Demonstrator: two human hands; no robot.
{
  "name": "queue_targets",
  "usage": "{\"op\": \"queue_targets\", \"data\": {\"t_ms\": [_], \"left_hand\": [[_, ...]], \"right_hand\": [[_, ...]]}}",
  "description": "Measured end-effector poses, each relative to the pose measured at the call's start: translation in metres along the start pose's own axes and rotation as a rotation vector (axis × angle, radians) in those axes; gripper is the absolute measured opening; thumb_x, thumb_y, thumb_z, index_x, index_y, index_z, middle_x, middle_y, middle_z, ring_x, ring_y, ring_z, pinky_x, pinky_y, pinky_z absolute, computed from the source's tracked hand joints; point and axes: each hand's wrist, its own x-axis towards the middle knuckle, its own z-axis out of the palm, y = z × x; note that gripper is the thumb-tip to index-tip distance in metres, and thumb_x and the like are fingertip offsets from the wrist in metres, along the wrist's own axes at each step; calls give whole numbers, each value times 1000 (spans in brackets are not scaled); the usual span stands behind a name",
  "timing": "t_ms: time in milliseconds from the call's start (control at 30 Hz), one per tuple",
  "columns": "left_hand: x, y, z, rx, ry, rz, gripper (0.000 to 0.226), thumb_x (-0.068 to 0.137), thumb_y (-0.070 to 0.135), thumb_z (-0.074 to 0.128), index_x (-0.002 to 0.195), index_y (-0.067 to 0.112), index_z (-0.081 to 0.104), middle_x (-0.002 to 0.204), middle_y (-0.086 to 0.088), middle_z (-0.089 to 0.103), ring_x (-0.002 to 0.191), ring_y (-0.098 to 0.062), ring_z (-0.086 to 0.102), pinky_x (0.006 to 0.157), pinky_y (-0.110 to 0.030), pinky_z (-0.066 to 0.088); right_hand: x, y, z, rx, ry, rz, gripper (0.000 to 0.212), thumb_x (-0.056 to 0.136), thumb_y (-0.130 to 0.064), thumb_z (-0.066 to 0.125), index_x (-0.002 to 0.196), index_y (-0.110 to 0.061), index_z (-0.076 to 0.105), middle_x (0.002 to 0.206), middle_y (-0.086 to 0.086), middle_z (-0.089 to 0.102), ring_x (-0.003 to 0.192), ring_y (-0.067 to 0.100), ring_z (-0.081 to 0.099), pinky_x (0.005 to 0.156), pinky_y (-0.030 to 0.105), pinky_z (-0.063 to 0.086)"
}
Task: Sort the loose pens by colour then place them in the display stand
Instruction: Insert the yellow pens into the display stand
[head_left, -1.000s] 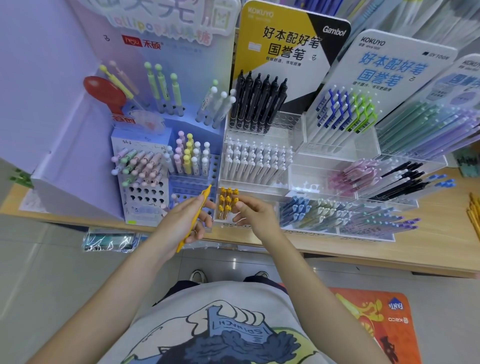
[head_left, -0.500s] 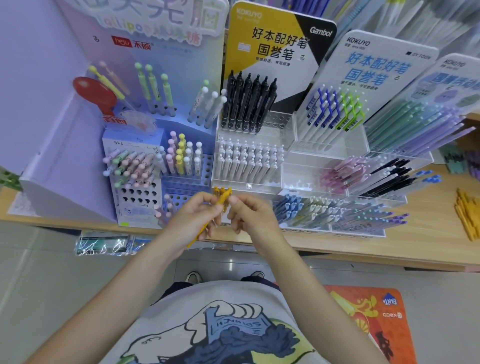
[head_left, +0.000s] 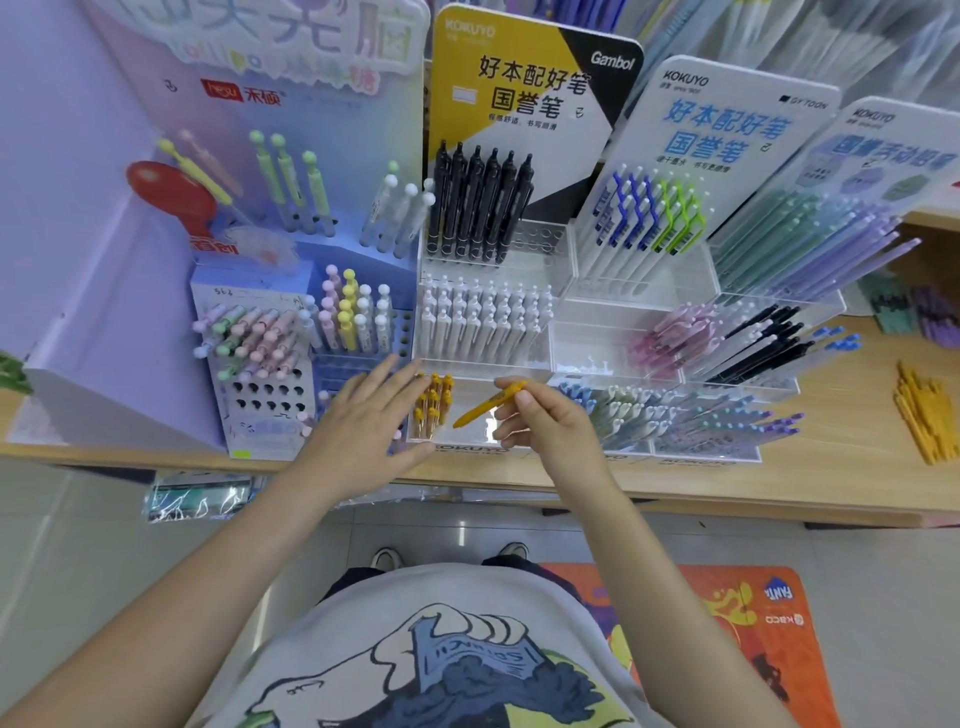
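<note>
Pens are the matter here, seen from above a pale tiled floor (head_left: 78, 561) with an orange mat (head_left: 727, 623) at the right. Beyond it runs a wooden counter (head_left: 831, 493). Over its front edge the right hand (head_left: 545, 426) pinches one yellow pen (head_left: 488, 402) between thumb and fingertips, tilted, just beside the yellow pens (head_left: 431, 405) standing in the clear display stand (head_left: 561, 332). The left hand (head_left: 363, 421) hovers flat, fingers straight and spread, holding nothing. Far right lies a loose yellow heap (head_left: 924, 410).

clear glossy plastic display stand (head_left: 563, 332), wooden shelf (head_left: 852, 483)
</note>
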Motion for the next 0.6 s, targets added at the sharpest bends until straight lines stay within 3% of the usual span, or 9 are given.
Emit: {"op": "queue_targets", "data": {"t_ms": [200,333,600], "left_hand": [[3,-3,0,57,-41,-11,84,93,70,41,159,33,5,162,17,-12,145,-4,-23,122,-45,0],[2,-10,1,66,8,10,85,88,76,24,159,33,7,166,11,-5,151,-8,-13,122,-47,5],[1,-13,3,17,40,8,88,86,80,15,159,31,11,165,13,-4,150,-4,-11,122,-41,1]], "right_hand": [[9,24,17,-77,-49,0,25,103,-10,48,112,-20,69,86,5,67,75,21,65,71,32,54],[15,34,23,-142,-61,-19,27,102,-10,49,110,-26,70,82,-3,67,74,18,64,70,30,53],[26,52,42,-300,-63,64,26,99,-10,56,121,-17,68,90,-2,70,67,9,64,68,27,53]]}}
